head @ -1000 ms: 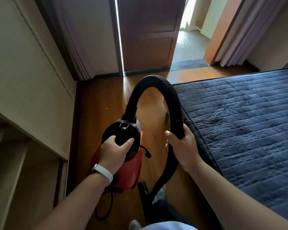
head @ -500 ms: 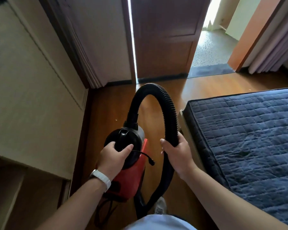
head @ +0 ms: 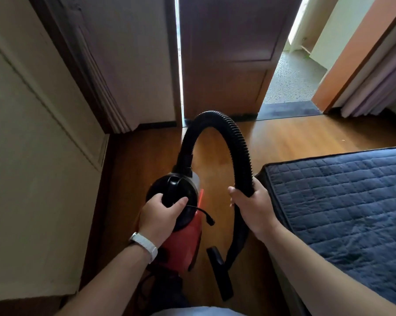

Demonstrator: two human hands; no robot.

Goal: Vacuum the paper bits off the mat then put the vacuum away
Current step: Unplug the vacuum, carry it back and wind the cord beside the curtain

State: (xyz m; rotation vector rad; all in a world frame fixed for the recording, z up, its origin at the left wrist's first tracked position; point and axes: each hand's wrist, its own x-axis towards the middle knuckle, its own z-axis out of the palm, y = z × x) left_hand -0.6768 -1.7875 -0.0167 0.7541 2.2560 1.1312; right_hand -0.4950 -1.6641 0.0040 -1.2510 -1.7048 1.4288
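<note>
The vacuum (head: pixel 183 242) is held over the wooden floor (head: pixel 283 137), just beside the mat (head: pixel 340 201), with 2 hands: its black top (head: pixel 171 190) is gripped by the left hand (head: pixel 160 215) and its hose (head: pixel 235 137) is clasped by the right hand (head: pixel 254 206) (probably so that the nozzle (head: pixel 219 274) hangs free).

A brown door (head: pixel 226 53) stands open above a glossy wooden floor (head: pixel 283 137), daylight beyond, cream wall (head: pixel 32 156) left.

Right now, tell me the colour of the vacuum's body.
Red vacuum body, with a black top; head view.
</note>
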